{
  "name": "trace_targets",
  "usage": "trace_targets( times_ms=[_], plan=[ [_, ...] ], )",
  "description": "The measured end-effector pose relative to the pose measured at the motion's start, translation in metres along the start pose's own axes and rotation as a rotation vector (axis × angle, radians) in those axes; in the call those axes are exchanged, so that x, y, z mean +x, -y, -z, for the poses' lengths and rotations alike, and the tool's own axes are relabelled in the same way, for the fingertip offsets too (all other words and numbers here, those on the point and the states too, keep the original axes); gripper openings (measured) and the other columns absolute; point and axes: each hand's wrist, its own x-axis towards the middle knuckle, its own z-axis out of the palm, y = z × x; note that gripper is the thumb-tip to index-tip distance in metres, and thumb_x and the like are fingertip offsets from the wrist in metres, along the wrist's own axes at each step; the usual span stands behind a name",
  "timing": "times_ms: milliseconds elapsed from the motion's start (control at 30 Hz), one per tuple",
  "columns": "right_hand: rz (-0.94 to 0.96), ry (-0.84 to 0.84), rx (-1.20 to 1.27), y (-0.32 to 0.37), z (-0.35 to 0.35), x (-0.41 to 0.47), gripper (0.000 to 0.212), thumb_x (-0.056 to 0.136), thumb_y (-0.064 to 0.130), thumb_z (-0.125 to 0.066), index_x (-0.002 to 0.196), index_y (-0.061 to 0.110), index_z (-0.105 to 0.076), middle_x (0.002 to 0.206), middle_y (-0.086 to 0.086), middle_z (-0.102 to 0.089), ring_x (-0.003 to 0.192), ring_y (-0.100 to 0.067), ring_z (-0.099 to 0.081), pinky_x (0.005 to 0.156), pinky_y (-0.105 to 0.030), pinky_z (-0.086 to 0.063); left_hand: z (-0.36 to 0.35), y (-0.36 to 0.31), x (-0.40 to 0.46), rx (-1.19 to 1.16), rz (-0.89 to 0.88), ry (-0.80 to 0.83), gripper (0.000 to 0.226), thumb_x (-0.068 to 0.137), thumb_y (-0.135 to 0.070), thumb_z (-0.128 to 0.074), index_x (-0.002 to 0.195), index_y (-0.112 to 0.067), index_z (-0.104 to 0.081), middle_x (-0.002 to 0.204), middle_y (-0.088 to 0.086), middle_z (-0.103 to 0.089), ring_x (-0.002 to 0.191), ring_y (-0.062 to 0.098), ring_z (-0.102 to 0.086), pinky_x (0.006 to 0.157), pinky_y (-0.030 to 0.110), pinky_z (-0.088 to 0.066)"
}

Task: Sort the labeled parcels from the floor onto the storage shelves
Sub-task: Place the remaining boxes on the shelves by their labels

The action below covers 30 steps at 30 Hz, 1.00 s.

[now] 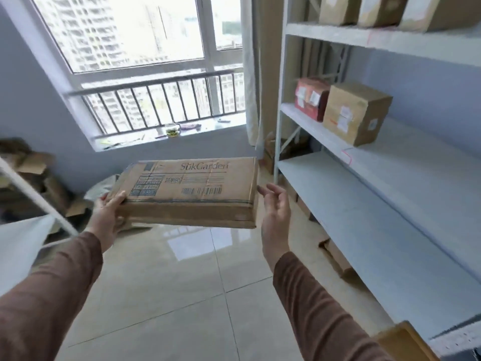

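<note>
Left hand (108, 217) grips with curled fingers; right hand (276, 212) hovers, fingers relaxed.

top-shelf boxes (390, 10) cropped, labels blurred

Bright daylight from window (125, 35), floor (192, 246) glare, edges warped, soft.

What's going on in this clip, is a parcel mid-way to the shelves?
A person is holding a flat cardboard box printed "SukGarden" in the air beside the storage shelves. The left hand grips its left end; the right hand is open next to its right end. A red box and a brown parcel already sit on a middle shelf.
</note>
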Motion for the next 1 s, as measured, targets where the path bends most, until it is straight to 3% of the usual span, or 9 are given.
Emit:
trace_targets(
  times_ms=[233, 333, 433, 567, 700, 767, 800, 900, 1000],
  plan=[
    [0.072, 0.250, 0.144, 0.001, -0.176, -0.047, 0.026, 0.105, 0.014, -0.057, 0.130, 0.022, -0.056, 0.130, 0.006, -0.070, 0.117, -0.009, -0.068, 0.082, -0.022, -0.058, 0.168, -0.047, 0.037, -0.123, -0.023, -0.108, 0.054, 0.095, -0.040, -0.065, 0.142, -0.018, -0.049, 0.117, 0.004, -0.061, 0.091, 0.016, -0.062, 0.073, 0.035, -0.048],
    [0.085, 0.295, 0.137, -0.001, -0.235, -0.058, 0.027, 0.105, 0.011, -0.056, 0.129, 0.023, -0.055, 0.128, 0.006, -0.070, 0.111, -0.005, -0.069, 0.079, -0.022, -0.058, 0.217, -0.063, 0.038, -0.163, -0.036, -0.143, 0.036, 0.095, -0.039, -0.065, 0.126, -0.023, -0.056, 0.100, -0.002, -0.064, 0.085, 0.011, -0.061, 0.069, 0.033, -0.049],
    [0.086, 0.298, 0.080, -0.006, -0.284, -0.061, 0.015, 0.103, 0.014, -0.060, 0.115, 0.023, -0.060, 0.111, 0.002, -0.067, 0.095, -0.004, -0.069, 0.072, -0.021, -0.056, 0.258, -0.075, 0.042, -0.228, -0.045, -0.189, 0.022, 0.094, -0.039, -0.067, 0.109, -0.025, -0.063, 0.095, -0.006, -0.064, 0.082, 0.007, -0.058, 0.068, 0.026, -0.049],
    [-0.049, 0.322, 0.094, -0.024, -0.347, -0.044, 0.012, 0.105, 0.014, -0.057, 0.107, 0.007, -0.067, 0.102, -0.010, -0.070, 0.090, -0.021, -0.065, 0.083, -0.040, -0.057, 0.307, -0.083, 0.052, -0.342, -0.048, -0.261, 0.026, 0.094, -0.039, -0.067, 0.114, -0.027, -0.058, 0.099, -0.005, -0.058, 0.082, 0.010, -0.054, 0.078, 0.033, -0.047],
    [-0.178, 0.395, 0.099, -0.042, -0.409, -0.018, 0.029, 0.109, 0.035, -0.048, 0.111, 0.013, -0.067, 0.106, -0.008, -0.070, 0.097, -0.027, -0.061, 0.090, -0.046, -0.052, 0.346, -0.090, 0.064, -0.400, -0.045, -0.278, 0.017, 0.096, -0.041, -0.064, 0.098, -0.027, -0.055, 0.099, 0.001, -0.054, 0.090, 0.020, -0.056, 0.091, 0.044, -0.048],
    [-0.241, 0.465, 0.100, -0.049, -0.446, -0.005, 0.045, 0.104, 0.052, -0.047, 0.128, 0.018, -0.063, 0.130, -0.008, -0.067, 0.119, -0.030, -0.061, 0.108, -0.050, -0.047, 0.369, -0.095, 0.070, -0.368, -0.025, -0.260, 0.020, 0.094, -0.043, -0.067, 0.103, -0.027, -0.059, 0.103, 0.004, -0.057, 0.094, 0.022, -0.058, 0.099, 0.047, -0.048],
    [-0.256, 0.499, 0.109, -0.052, -0.465, 0.002, 0.047, 0.100, 0.056, -0.049, 0.127, 0.020, -0.063, 0.134, -0.005, -0.066, 0.123, -0.027, -0.060, 0.111, -0.050, -0.045, 0.381, -0.098, 0.073, -0.358, -0.018, -0.249, 0.023, 0.093, -0.043, -0.069, 0.107, -0.026, -0.060, 0.106, 0.006, -0.058, 0.095, 0.023, -0.058, 0.100, 0.047, -0.048],
    [-0.264, 0.599, 0.131, -0.061, -0.527, 0.018, 0.027, 0.090, 0.054, -0.055, 0.096, 0.030, -0.063, 0.106, 0.003, -0.065, 0.098, -0.016, -0.060, 0.095, -0.041, -0.049, 0.410, -0.108, 0.076, -0.342, -0.004, -0.216, 0.043, 0.089, -0.042, -0.072, 0.125, -0.020, -0.062, 0.114, 0.011, -0.061, 0.097, 0.025, -0.059, 0.087, 0.041, -0.053],
    [-0.289, 0.692, 0.157, -0.074, -0.590, 0.028, 0.019, 0.102, 0.040, -0.055, 0.110, 0.028, -0.066, 0.109, 0.004, -0.060, 0.090, -0.010, -0.055, 0.083, -0.032, -0.050, 0.430, -0.120, 0.075, -0.357, -0.015, -0.200, 0.065, 0.079, -0.041, -0.082, 0.136, -0.015, -0.062, 0.115, 0.012, -0.065, 0.102, 0.030, -0.063, 0.095, 0.051, -0.056]
  ],
)
